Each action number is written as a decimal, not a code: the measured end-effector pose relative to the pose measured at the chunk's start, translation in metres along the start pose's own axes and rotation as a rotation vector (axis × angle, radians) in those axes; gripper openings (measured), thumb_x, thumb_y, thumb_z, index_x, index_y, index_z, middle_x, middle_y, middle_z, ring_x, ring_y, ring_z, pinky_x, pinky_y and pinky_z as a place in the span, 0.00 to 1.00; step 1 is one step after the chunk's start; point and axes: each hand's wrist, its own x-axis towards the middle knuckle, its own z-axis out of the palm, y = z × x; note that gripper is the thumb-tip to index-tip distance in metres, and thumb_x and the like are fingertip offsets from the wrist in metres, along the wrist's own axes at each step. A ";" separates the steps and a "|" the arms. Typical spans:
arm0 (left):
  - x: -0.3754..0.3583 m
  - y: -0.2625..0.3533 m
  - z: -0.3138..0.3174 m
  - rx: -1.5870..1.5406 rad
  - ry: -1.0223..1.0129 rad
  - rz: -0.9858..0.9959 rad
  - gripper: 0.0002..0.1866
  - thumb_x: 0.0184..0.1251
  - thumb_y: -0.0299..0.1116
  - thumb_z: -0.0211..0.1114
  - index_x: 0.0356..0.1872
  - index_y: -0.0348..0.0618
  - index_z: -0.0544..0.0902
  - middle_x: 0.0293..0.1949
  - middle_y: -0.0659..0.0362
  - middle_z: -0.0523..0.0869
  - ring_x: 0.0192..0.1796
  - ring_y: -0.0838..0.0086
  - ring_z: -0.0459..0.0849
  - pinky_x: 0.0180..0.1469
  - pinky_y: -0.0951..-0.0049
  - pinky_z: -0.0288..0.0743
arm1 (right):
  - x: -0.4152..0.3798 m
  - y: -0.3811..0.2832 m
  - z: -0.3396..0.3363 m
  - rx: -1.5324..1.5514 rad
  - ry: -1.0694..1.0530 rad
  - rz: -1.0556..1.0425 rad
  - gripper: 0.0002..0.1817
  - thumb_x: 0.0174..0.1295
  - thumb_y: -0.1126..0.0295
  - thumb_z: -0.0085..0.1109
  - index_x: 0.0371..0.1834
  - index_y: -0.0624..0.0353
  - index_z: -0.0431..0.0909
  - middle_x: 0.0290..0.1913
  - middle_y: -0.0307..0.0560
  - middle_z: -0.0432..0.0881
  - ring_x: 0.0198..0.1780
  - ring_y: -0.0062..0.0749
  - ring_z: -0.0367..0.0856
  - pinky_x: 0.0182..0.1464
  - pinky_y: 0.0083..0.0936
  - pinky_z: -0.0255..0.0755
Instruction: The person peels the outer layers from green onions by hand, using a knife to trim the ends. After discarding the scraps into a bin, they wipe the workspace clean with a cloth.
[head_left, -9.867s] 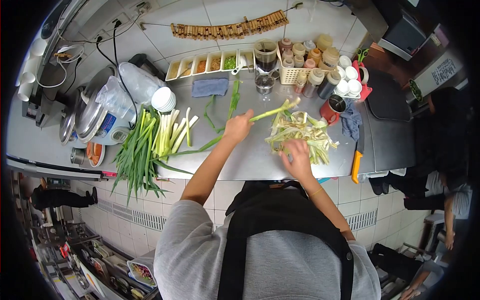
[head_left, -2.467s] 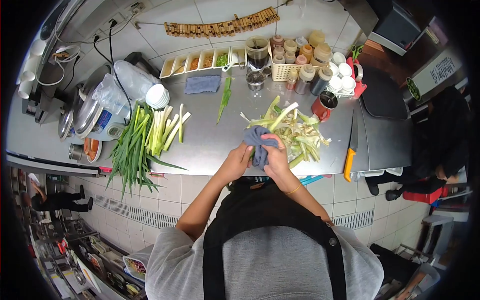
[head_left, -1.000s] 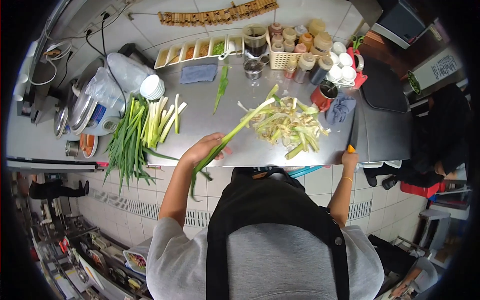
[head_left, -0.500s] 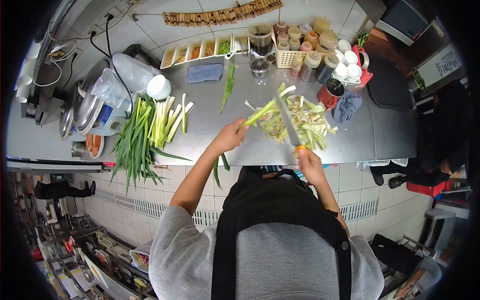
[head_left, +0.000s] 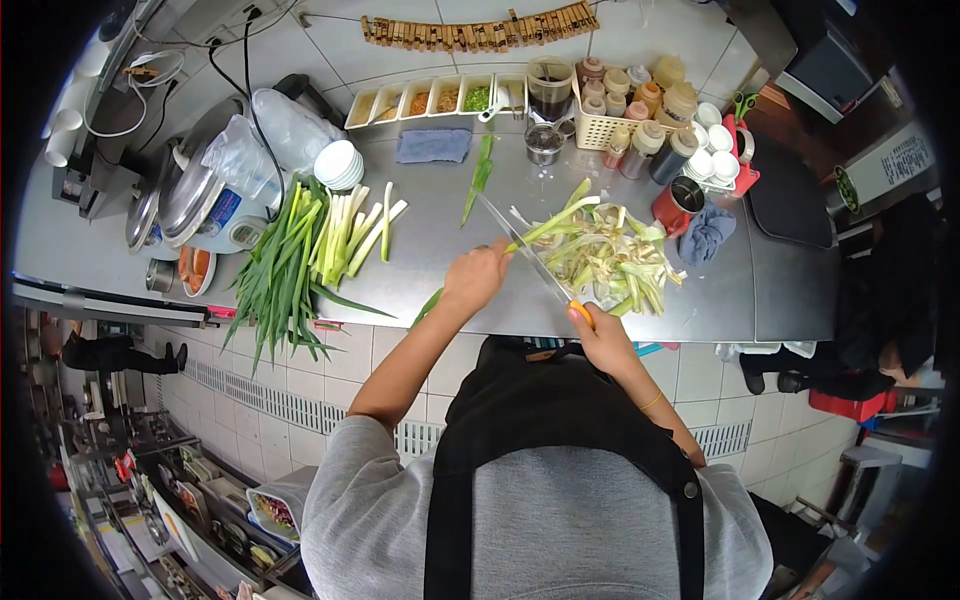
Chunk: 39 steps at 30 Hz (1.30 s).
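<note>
Left hand (head_left: 477,276) closed around a long leek stalk (head_left: 545,222) near its middle — green end trailing down-left past the bench (head_left: 440,240) edge, pale end pointing up-right into the heap of trimmings (head_left: 610,262). So the stalk's long axis runs on a diagonal, lower left to upper right, across the front of the body. Right hand (head_left: 600,335) gripping the orange handle of a knife (head_left: 530,262) at the front edge of the bench; the blade reaches up-left from that hand and crosses the stalk just to the right of the left hand's knuckles. The two axes make an X, blade over stalk, with the crossing point very near the left hand and well out from the right. Cannot tell whether the edge is touching the stalk or held just above it. The pale end lies beyond the blade, on the trimmings side; the green length lies on the left hand's side. Left hand is the nearer one to the stalk — it holds it; the right reaches it only through the blade. Farther left on the bench, well apart from both hands, a bundle of green leaves (head_left: 285,275) with trimmed pale stalks (head_left: 360,228) beside it. A single green leaf (head_left: 480,178) lies toward the wall, below the condiment tray (head_left: 440,100). A grey cloth (head_left: 706,232) sits beside a red cup (head_left: 678,204), right of the trimmings.
</note>
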 end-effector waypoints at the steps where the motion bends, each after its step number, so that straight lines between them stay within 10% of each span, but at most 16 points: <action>1: 0.000 -0.001 0.001 0.000 0.001 -0.001 0.11 0.66 0.39 0.51 0.39 0.42 0.71 0.28 0.46 0.82 0.32 0.50 0.82 0.32 0.53 0.76 | -0.001 0.001 0.000 -0.001 -0.001 -0.001 0.22 0.65 0.53 0.46 0.32 0.65 0.72 0.18 0.58 0.73 0.23 0.52 0.73 0.27 0.37 0.64; 7: -0.006 0.017 0.009 0.071 0.027 0.058 0.11 0.66 0.38 0.52 0.41 0.42 0.71 0.26 0.47 0.81 0.29 0.52 0.82 0.28 0.56 0.76 | 0.017 0.013 0.019 -0.060 0.026 0.008 0.24 0.66 0.52 0.45 0.32 0.67 0.72 0.20 0.57 0.74 0.22 0.47 0.71 0.29 0.34 0.65; 10: -0.015 0.030 -0.003 -0.029 0.039 0.141 0.10 0.65 0.38 0.53 0.40 0.43 0.71 0.25 0.46 0.81 0.26 0.50 0.80 0.28 0.56 0.75 | 0.039 0.018 0.032 -0.085 0.061 -0.015 0.25 0.65 0.49 0.43 0.34 0.66 0.73 0.26 0.64 0.77 0.34 0.61 0.77 0.36 0.44 0.68; 17: -0.026 -0.073 -0.112 0.341 0.063 -0.094 0.14 0.68 0.38 0.46 0.37 0.37 0.74 0.23 0.47 0.81 0.27 0.53 0.82 0.29 0.54 0.75 | 0.029 0.033 0.028 0.056 0.101 0.020 0.26 0.64 0.49 0.46 0.32 0.67 0.73 0.25 0.65 0.76 0.30 0.58 0.76 0.34 0.40 0.68; 19: -0.025 -0.108 -0.159 0.487 0.043 -0.256 0.14 0.68 0.36 0.45 0.39 0.36 0.75 0.26 0.46 0.83 0.29 0.53 0.83 0.32 0.54 0.76 | 0.028 0.048 0.031 0.030 0.138 0.011 0.25 0.65 0.49 0.46 0.26 0.65 0.72 0.17 0.45 0.70 0.21 0.29 0.70 0.26 0.28 0.65; 24: 0.002 -0.191 -0.222 0.532 0.130 -0.478 0.15 0.67 0.40 0.48 0.42 0.39 0.76 0.35 0.43 0.83 0.38 0.50 0.82 0.41 0.52 0.75 | 0.024 0.069 0.045 0.142 0.093 0.067 0.23 0.66 0.51 0.47 0.25 0.62 0.71 0.15 0.37 0.68 0.17 0.20 0.66 0.21 0.20 0.61; 26: 0.019 -0.227 -0.220 0.511 0.156 -0.463 0.15 0.66 0.40 0.49 0.44 0.40 0.76 0.37 0.43 0.83 0.41 0.49 0.82 0.44 0.51 0.74 | 0.019 0.059 0.045 0.120 0.046 0.131 0.24 0.65 0.52 0.48 0.29 0.68 0.71 0.20 0.56 0.73 0.24 0.40 0.73 0.30 0.32 0.66; 39: 0.018 -0.327 -0.124 0.852 0.281 -0.188 0.28 0.52 0.36 0.64 0.57 0.50 0.71 0.51 0.57 0.73 0.55 0.61 0.69 0.51 0.61 0.66 | -0.025 0.039 0.020 0.109 0.111 0.131 0.20 0.63 0.56 0.52 0.32 0.66 0.71 0.18 0.54 0.72 0.20 0.36 0.69 0.26 0.28 0.64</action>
